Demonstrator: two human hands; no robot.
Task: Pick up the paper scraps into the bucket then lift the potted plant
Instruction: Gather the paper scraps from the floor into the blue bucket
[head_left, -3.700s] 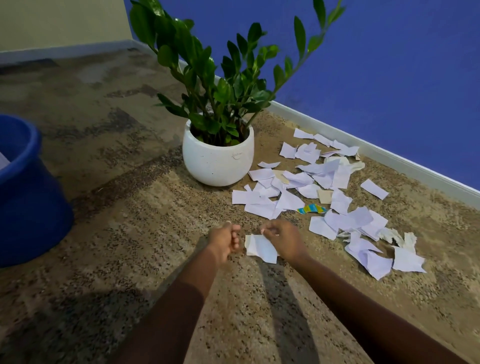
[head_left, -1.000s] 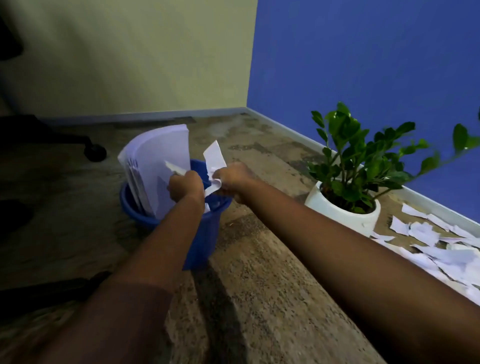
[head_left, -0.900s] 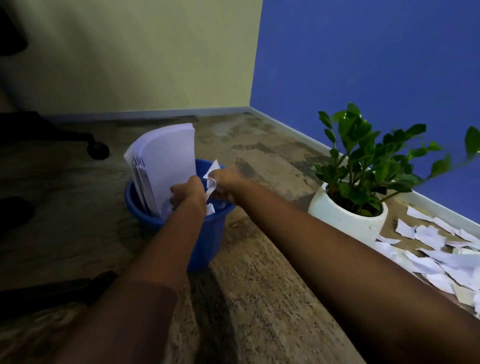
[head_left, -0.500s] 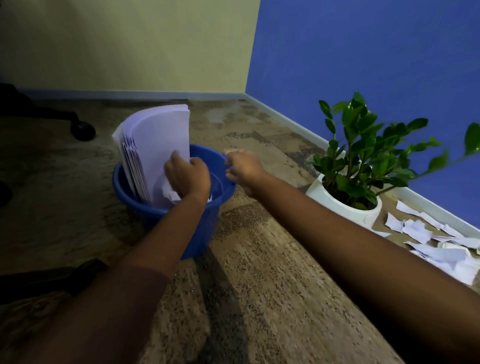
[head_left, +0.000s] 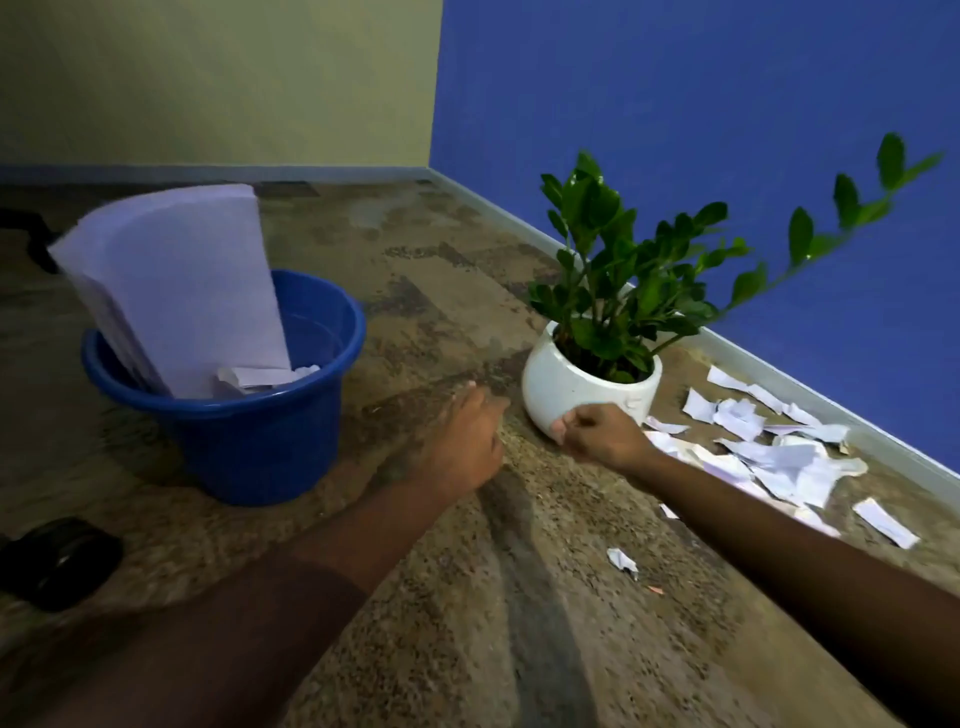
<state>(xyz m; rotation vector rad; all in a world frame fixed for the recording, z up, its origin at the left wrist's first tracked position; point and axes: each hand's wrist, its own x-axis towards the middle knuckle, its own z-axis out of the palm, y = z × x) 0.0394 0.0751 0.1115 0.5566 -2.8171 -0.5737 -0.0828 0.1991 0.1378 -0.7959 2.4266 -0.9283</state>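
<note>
On the carpeted floor (head_left: 467, 649) near the corner of a blue wall (head_left: 727, 104) and a pale wall, a blue bucket (head_left: 249, 441) stands to the left, with a thick sheaf of sheets (head_left: 176, 280) leaning upright inside it and a few crumpled scraps (head_left: 260, 375) lying at the sheaf's foot. The potted plant (head_left: 587, 384), green leaves in a round white pot, stands to the right of the bucket and well apart from it. Most paper scraps (head_left: 769, 457) lie strewn on the floor beyond the pot toward the skirting, and one small scrap (head_left: 622, 560) lies alone nearer the viewer. Both hands are between bucket and scraps: the left hand (head_left: 462, 441) hangs palm down above the floor with its fingers loosely extended and slightly apart, holding nothing and touching nothing that can be seen; the right hand (head_left: 597, 434) is loosely curled just in front of the pot's lower wall, thumb against the bent fingers, apparently empty, though whether a knuckle touches the pot cannot be told. The step in hand appears to be the reach for another load of scraps, with much of the collecting left to do. It is best done by sweeping several overlapping pieces together with both hands before pinching them up, keeping the forearm clear of the long leaning stem (head_left: 831, 228), and carrying the bundle low over the bucket's rim so that light pieces do not flutter out.
</note>
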